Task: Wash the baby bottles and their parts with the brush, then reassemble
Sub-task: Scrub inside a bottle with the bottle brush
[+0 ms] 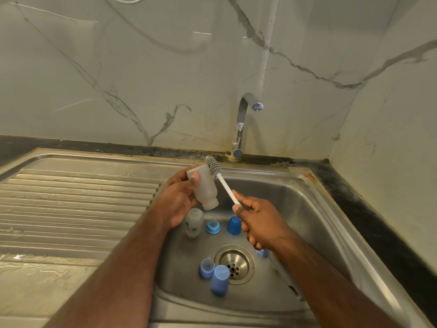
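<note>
The sink [314, 209] is holding nearly all the work, and the washing looks, by my reading, to be at an early stage. At the basin's ten o'clock, just above it, the left hand [176, 200] is gripping a frosted bottle [205, 188], thumb and fingers curled round it, mouth tilting down toward five o'clock. The right hand [256, 221], near the basin's centre, is closing round the white handle of the brush [218, 175], whose bristle head is lying against the outside of the bottle's upper end, not inside it. So the scrubbing seems to be on the outer wall, and the inside appears still to come.

Waiting on the basin floor: a second bottle [194, 222] at nine o'clock of the drain [234, 263], two blue caps [234, 224] [220, 280], and two nipple rings [212, 226] [207, 268]. Another blue piece [261, 252] is peeking out under the right wrist. Nothing is reassembled. No water is visibly running from the tap [243, 124].

The second bottle is carrying a blue-and-red printed mark, too small to read.
</note>
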`<state>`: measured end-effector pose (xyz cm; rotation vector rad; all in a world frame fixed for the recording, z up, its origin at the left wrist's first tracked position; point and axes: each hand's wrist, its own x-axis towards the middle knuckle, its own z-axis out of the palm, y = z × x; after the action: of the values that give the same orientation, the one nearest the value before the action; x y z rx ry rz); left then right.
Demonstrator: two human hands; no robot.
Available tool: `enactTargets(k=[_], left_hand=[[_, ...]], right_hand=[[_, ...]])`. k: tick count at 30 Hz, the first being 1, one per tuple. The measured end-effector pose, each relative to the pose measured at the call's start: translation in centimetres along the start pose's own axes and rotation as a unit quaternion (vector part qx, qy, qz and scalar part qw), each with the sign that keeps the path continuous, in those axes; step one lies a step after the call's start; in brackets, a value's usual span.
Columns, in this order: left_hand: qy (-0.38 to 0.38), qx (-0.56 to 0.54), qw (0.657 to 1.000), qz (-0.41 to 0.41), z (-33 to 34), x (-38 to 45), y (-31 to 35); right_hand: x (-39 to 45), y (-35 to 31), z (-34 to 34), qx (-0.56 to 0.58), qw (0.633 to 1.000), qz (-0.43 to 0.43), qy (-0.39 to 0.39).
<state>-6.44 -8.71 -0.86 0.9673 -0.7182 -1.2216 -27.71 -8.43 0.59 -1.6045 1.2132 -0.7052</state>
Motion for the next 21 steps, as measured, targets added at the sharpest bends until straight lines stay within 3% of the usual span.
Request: enactTargets(k=[11, 21], left_hand=[[0.025, -0.038, 0.999, 0.011, 0.11, 0.02, 0.17], [0.082, 0.022, 0.996, 0.029, 0.73, -0.03, 0.16]], right_hand=[[-0.41, -0.01, -0.02, -0.013, 1.000, -0.008, -0.010], [-0.49, 0.03, 0.26, -0.047, 0.999, -0.026, -0.011]])
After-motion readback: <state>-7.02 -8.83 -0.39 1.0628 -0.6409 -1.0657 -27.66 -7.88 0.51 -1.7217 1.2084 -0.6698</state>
